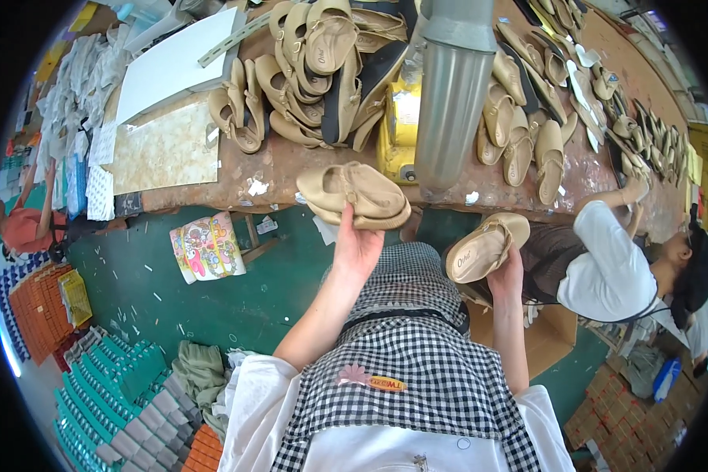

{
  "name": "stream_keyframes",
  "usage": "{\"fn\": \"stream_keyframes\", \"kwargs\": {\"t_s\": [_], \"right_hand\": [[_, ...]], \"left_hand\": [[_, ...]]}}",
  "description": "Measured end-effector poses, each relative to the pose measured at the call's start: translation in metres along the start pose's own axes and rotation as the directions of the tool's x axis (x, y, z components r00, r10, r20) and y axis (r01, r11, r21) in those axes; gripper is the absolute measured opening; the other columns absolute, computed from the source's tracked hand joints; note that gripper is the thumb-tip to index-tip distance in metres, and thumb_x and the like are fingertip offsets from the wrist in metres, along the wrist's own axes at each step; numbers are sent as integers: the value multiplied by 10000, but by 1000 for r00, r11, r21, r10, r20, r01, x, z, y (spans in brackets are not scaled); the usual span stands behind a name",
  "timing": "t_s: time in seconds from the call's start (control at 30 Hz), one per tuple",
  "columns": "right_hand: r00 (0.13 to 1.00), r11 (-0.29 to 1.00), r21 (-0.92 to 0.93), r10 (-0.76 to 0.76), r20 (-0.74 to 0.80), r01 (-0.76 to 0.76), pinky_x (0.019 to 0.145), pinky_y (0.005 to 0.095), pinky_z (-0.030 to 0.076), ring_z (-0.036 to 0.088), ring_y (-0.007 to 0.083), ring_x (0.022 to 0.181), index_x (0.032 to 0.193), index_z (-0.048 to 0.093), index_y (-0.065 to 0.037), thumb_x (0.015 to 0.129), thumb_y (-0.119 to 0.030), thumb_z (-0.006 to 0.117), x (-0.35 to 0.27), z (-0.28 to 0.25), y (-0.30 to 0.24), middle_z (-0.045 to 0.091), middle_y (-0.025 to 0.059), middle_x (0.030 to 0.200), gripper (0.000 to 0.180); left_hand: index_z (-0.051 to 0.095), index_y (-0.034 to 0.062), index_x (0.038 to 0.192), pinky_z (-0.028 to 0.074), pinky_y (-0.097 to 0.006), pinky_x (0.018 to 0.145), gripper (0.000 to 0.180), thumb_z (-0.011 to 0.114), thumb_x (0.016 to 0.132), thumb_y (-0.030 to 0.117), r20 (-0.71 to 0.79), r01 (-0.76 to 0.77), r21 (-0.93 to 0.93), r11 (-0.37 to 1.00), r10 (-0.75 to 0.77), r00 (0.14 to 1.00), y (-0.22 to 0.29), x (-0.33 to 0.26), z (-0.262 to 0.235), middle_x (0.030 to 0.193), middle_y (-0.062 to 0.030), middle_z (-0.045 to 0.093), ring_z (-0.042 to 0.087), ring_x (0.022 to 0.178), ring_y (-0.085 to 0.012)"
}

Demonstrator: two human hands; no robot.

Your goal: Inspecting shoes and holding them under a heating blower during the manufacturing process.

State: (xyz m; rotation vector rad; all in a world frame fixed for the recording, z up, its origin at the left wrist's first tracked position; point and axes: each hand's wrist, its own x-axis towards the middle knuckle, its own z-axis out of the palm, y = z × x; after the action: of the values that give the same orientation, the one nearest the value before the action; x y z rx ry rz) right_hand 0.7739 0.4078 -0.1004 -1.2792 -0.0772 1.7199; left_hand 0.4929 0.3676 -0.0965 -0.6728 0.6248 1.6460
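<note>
Checked cloth of the person's apron [417, 346] is filling the bottom of the view, right under the camera. Above it, the left hand [357, 245] is reaching up and holding a pair of tan shoes [354, 194] just over the near edge of the workbench [189, 193]. The fingers are wrapping up around the underside of the pair, so both shoes are staying pressed together like a sandwich. The right hand [508, 271] is holding one more tan shoe [486, 246] lower down, off the bench and close to the body. Its fingers are curling around the heel end, and the sole is facing up, maybe so the bottom is easy to look at. On the bench, more tan shoes are lying in a heap [315, 71] toward the far edge, beside a grey pipe [452, 86] that is standing up. Near the right end of the bench, another worker [613, 267] in a white shirt is bending low.
</note>
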Motion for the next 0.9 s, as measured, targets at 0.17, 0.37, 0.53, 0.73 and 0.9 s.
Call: {"fn": "stream_keyframes", "kwargs": {"t_s": [0.17,0.37,0.53,0.73,0.9], "right_hand": [[998,999,-36,-15,66,18,859,379,476,563,229,1004,1173,445,-32,914,-213,469,-3,13,14,551,98,1126,317],[904,727,-664,151,401,174,974,298,343,419,185,1166,1327,287,-37,894,-216,525,-15,61,117,424,112,1283,525],[791,729,-677,472,388,-103,996,347,334,372,231,1234,1405,131,-75,930,-356,414,-24,81,81,328,133,1377,620],[890,494,-865,350,292,89,887,291,409,536,168,1010,1264,439,-39,922,-293,455,-11,56,20,564,82,1148,427],[888,447,-802,34,458,396,890,264,409,541,139,1013,1161,523,11,880,-185,542,48,74,-29,600,90,1089,343]], "left_hand": [[339,61,1301,356,-367,1007,457,475,912,260,-67,162,243,956,-150,986,15,-25,-31,1296,-69,434,431,1183,-215],[259,-9,1339,318,-344,1015,734,669,776,222,178,-119,962,245,-236,955,49,-53,-55,1274,-121,440,398,1199,-198],[282,14,1335,320,-336,1010,802,729,684,158,256,-226,927,300,-63,965,104,-45,-19,1299,-124,408,384,1207,-219],[304,35,1323,431,-339,889,677,664,783,227,346,-573,759,309,553,758,216,73,101,1210,-139,474,492,1068,-226],[440,17,1244,431,-341,862,667,706,729,349,454,-334,890,-311,532,715,303,179,102,1163,-117,538,523,1047,-243]]}}
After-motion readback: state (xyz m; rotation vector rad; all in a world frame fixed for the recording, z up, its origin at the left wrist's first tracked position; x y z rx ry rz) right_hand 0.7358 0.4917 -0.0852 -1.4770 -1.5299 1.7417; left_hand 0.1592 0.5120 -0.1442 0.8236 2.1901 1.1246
